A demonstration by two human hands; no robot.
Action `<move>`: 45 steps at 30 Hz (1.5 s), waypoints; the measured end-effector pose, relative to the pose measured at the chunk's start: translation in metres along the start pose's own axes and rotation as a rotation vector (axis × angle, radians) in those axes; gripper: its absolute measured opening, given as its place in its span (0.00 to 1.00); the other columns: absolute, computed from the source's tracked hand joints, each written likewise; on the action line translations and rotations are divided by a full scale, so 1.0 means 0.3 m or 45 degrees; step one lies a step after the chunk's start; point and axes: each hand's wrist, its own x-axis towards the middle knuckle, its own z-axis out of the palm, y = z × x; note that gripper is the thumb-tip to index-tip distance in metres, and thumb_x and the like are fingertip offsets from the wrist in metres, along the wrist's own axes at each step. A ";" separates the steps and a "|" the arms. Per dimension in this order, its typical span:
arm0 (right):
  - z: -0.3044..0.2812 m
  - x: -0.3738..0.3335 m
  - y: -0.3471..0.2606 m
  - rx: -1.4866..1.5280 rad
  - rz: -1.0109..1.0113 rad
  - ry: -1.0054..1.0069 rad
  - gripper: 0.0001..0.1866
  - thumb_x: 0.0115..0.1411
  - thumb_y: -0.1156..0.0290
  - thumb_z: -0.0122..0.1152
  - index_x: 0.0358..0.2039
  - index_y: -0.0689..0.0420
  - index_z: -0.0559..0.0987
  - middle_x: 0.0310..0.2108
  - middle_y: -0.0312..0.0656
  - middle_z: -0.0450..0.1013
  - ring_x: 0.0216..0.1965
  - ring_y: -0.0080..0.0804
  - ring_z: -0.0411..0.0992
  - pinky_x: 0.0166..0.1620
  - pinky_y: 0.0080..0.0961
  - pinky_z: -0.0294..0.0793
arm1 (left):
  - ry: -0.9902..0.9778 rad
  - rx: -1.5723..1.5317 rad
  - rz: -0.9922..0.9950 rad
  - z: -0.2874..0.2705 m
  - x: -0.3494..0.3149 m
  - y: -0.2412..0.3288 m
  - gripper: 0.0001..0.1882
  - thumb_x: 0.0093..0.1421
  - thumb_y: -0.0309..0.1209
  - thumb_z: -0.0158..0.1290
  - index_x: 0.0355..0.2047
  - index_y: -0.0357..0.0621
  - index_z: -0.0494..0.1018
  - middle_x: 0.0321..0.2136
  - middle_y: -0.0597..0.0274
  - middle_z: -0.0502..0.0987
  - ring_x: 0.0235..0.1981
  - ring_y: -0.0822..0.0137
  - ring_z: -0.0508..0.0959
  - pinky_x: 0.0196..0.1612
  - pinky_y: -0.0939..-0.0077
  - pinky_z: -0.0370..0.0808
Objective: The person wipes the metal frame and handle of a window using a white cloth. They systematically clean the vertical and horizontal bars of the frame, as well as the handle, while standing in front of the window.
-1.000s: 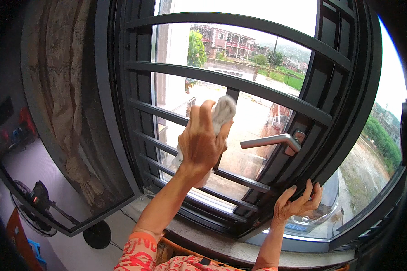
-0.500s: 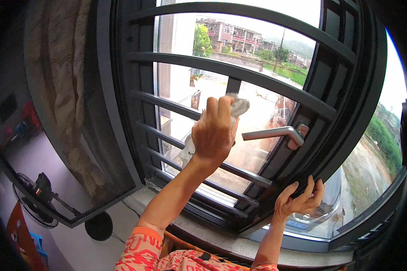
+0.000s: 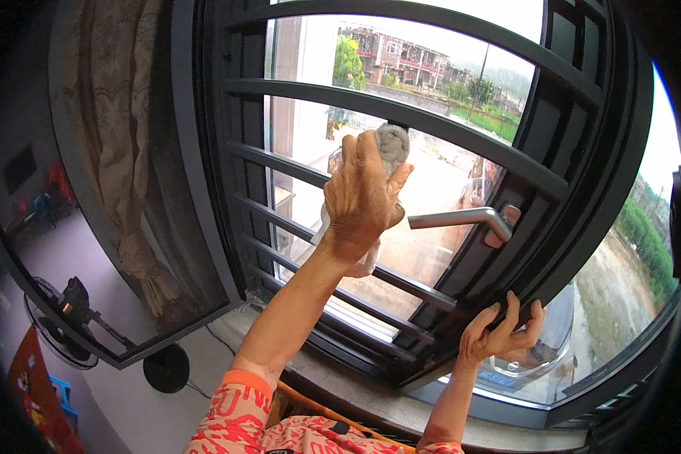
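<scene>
My left hand [image 3: 362,188] is closed around a crumpled grey cloth [image 3: 393,148]. It presses the cloth to the short upright bar just beneath a long dark crossbar [image 3: 431,138] of the window grille. A pale, loose part of the cloth hangs below the palm. Lower right, my right hand [image 3: 499,333] grips the edge of the dark window frame [image 3: 473,356], its fingers curled over it and partly hidden. Between the hands, a silver window handle [image 3: 461,219] sticks out to the left from the frame; neither hand touches it.
Left stands a screened panel [image 3: 197,189] with a brown curtain [image 3: 113,151] behind it. A black fan [image 3: 57,318] is at the lower left. The sill [image 3: 333,386] runs below the grille. Outside are a parked car [image 3: 541,344] and buildings [image 3: 401,57].
My left hand has moved slightly up with the cloth, which now covers the short upright bar. My right hand stays on the frame edge. The view has shifted a little.
</scene>
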 end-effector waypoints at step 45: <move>-0.004 -0.035 0.030 0.128 0.014 -0.059 0.11 0.52 0.75 0.54 0.35 0.57 0.82 0.54 0.50 0.60 0.60 0.57 0.54 0.61 0.51 0.54 | -0.410 0.296 0.088 -0.007 -0.494 -0.070 0.11 0.56 0.30 0.57 0.40 0.47 0.77 0.40 0.54 0.65 0.33 0.55 0.75 0.25 0.67 0.77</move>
